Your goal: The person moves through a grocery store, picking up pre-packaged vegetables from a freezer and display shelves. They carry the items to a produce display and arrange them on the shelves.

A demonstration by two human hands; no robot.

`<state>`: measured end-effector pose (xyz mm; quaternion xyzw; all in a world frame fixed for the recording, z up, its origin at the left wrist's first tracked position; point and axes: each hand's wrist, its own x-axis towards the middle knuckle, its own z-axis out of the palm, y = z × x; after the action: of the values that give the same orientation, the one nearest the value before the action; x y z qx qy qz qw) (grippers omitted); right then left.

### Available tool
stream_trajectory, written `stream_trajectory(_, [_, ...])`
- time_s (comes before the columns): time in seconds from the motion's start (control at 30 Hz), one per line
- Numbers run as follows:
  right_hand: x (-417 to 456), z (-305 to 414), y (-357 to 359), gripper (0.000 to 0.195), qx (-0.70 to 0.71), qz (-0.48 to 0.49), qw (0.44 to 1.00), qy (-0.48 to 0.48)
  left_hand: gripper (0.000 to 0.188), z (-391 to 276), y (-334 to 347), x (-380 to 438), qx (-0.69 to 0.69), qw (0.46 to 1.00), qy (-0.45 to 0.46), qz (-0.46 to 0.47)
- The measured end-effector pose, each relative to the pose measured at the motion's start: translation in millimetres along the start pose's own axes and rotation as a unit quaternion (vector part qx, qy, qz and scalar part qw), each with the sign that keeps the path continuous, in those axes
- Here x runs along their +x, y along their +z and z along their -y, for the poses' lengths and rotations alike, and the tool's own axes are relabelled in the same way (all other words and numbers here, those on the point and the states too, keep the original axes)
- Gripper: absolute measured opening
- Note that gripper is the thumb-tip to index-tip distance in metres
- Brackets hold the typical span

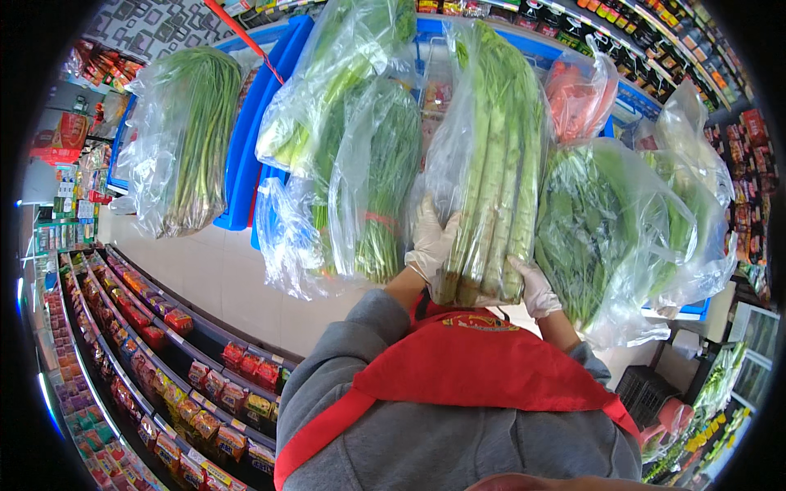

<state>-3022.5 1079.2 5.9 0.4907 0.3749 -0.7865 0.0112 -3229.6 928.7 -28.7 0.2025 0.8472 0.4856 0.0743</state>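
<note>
Before me lies a clear plastic bag of long celtuce stems with leafy tops [500, 166], its root ends towards me. My left hand [433, 236], in a pale disposable glove, lies along the bag's left side with thumb and fingers apart. On the lower right edge of the same bag rests my right hand [535, 287], gloved alike, its thumb on the plastic. Left of the celtuce is a bagged bunch of thin green stems with a red tie [387, 184]. A bag of dark leafy greens [583, 227] sits just right of my right hand.
Blue-rimmed freezer chests [264, 123] stand under the bags. Bagged green onions [202, 141] lie far left, a bag of red produce [577, 98] behind right. Shelves of packaged snacks [184, 393] run along the lower left. A dark crate [645, 393] stands lower right.
</note>
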Motion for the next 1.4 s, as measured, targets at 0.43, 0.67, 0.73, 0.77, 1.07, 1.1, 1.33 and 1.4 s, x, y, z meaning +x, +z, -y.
stream_trajectory(0.43, [-26.2,19.0,34.8,0.064,0.005,0.033,0.996,-0.087,0.042,-26.8,-25.5,31.2,-0.430,0.717,-0.385,0.390])
stream_trajectory(0.67, [-99.7,7.6,28.9,0.082,-0.101,-0.052,0.975,-0.191,0.050,-90.8,-64.1,-30.7,-0.486,0.683,-0.332,0.434])
stream_trajectory(0.73, [-146.8,24.4,40.5,0.082,-0.149,-0.086,0.964,-0.204,0.054,-94.8,-70.5,-45.1,-0.508,0.670,-0.313,0.441])
stream_trajectory(0.77, [-161.8,28.0,42.1,0.083,-0.171,-0.106,0.956,-0.213,0.050,-97.5,-70.6,-51.9,-0.482,0.701,-0.285,0.441])
stream_trajectory(1.07, [-255.4,-18.5,-38.0,0.091,-0.086,-0.135,0.892,-0.423,0.051,-202.9,-58.9,-103.0,-0.389,0.765,0.007,0.514])
stream_trajectory(1.1, [-275.6,-25.6,-53.3,0.091,-0.078,-0.139,0.877,-0.454,0.054,-217.8,-49.2,-118.4,-0.377,0.750,0.025,0.542])
stream_trajectory(1.33, [-418.5,-75.7,-97.3,0.089,-0.035,-0.162,0.821,-0.547,0.075,-246.4,-19.9,-214.8,-0.445,0.682,0.075,0.576])
stream_trajectory(1.4, [-430.8,-84.1,-83.2,0.090,0.002,-0.174,0.814,-0.555,0.075,-265.5,-24.0,-215.4,-0.443,0.651,0.080,0.611])
